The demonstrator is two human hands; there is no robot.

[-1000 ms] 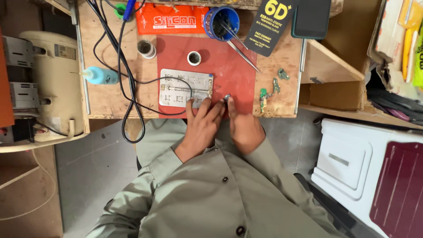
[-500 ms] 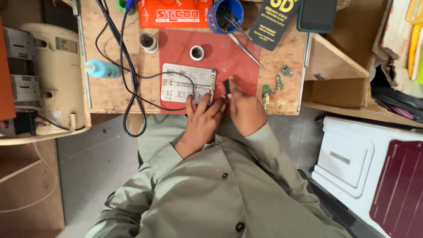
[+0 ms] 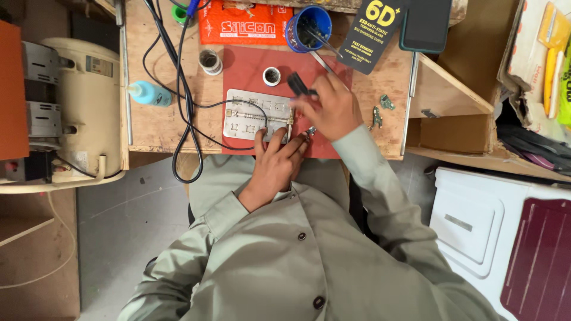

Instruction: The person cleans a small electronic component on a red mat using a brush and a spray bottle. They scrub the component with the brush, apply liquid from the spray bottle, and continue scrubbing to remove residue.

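My left hand [image 3: 275,159] rests on the near edge of a silver metal holder plate [image 3: 257,115] that lies on a red mat [image 3: 309,89]; its fingers press on the plate's lower right corner. My right hand [image 3: 330,107] is raised over the mat and is closed around a small black tool [image 3: 296,84] with its tip pointing up and left. A tiny metal part [image 3: 310,131] lies on the mat between my two hands.
A blue cup [image 3: 307,27] with tweezers, two small round tins [image 3: 272,75] [image 3: 209,60], a blue squeeze bottle [image 3: 146,93], black cables [image 3: 181,101] and small green circuit boards [image 3: 380,110] sit on the wooden bench. A beige machine [image 3: 77,101] stands left, a white box [image 3: 493,220] right.
My right hand lifted from the near edge of the mat and moved up and away with the black tool. The small metal part stayed on the mat. My left hand stayed on the plate.
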